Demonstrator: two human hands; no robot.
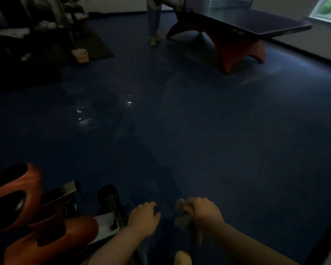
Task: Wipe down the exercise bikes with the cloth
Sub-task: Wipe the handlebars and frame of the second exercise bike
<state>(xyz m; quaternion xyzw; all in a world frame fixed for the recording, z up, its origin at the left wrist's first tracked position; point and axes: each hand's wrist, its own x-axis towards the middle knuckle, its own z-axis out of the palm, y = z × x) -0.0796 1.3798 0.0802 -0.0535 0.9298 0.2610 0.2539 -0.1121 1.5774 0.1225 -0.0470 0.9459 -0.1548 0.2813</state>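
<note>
Cloth hangs bunched in the right hand's clamped fingers, ready for wiping; left hand, loosely curled and empty, hovers beside the bike.

The room is dim and underexposed, most of the dark blue floor sinking toward black. Daylight enters from a window at the upper right, blown out to pale green and white, and lays a soft sheen on the table tennis table beside it. Small specular glints sit on the floor left of centre. The left corner with gym gear is nearly lost in shadow. Everything is soft and smeared with motion blur, and grainy. Wide-angle distortion bends the wall lines at the edges. The hands low in frame are faintly lit and blurred
</note>
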